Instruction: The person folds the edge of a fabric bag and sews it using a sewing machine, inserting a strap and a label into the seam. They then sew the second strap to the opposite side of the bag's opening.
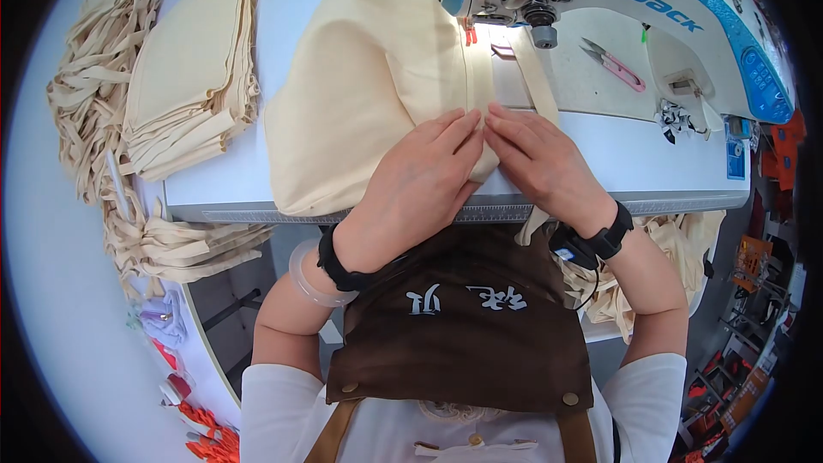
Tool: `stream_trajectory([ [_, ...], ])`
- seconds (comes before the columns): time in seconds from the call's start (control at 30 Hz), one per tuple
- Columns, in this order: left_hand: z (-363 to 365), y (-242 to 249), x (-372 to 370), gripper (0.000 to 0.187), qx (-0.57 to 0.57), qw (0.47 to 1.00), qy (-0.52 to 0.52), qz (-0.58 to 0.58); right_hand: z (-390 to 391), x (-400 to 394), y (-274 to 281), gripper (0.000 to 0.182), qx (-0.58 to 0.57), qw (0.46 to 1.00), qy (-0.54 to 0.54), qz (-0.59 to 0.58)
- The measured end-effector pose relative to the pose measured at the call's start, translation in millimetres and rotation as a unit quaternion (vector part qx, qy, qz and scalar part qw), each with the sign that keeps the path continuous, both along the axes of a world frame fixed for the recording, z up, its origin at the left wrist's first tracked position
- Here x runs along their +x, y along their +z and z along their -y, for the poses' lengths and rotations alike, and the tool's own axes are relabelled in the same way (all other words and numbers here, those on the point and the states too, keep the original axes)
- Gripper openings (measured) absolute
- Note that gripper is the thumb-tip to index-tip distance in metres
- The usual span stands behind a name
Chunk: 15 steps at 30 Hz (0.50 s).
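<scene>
A cream cloth bag (343, 94) lies over the front of the sewing machine bed, its hemmed edge running under the lit needle area and red-tipped presser foot (471, 34). On that edge, just in front of the foot, my left hand (429, 159) grips the cloth with fingers together. My right hand (544, 163) pinches the same edge from the other side, its fingertips almost touching those of the left. A narrow cream strap (536, 81) passes behind my right hand, and a loose end hangs below it. Both thumbs are mostly hidden.
Pink-handled thread snips (613, 64) lie on the machine bed to the right, near the JACK machine arm (677, 9). At left are a stack of cream cloth panels (193, 60) and bundled straps (103, 77). More cream cloth (677, 249) sits below the table's right side.
</scene>
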<state>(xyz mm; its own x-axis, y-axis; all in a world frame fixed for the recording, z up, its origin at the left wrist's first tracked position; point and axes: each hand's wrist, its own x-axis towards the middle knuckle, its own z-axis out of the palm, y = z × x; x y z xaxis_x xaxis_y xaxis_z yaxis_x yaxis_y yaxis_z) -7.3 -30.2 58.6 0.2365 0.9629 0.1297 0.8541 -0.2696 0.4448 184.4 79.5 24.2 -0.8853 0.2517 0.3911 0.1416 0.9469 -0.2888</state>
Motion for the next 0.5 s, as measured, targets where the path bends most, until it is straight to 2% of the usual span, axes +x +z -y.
stream_trajectory([
  [0.3, -26, -4, -14, 0.046, 0.045, 0.999, 0.0, -0.002, -19, -11, -4, 0.031, 0.004, 0.999, -0.023, -0.024],
  [0.4, -37, 1, -19, 0.041, -0.004, 1.0, 0.008, -0.007, -26, -17, -3, 0.029, 0.017, 0.999, -0.036, -0.028],
  [0.5, -46, -2, -25, 0.039, 0.025, 1.0, 0.011, -0.007, -33, -24, 1, 0.028, 0.034, 0.998, -0.044, -0.033],
])
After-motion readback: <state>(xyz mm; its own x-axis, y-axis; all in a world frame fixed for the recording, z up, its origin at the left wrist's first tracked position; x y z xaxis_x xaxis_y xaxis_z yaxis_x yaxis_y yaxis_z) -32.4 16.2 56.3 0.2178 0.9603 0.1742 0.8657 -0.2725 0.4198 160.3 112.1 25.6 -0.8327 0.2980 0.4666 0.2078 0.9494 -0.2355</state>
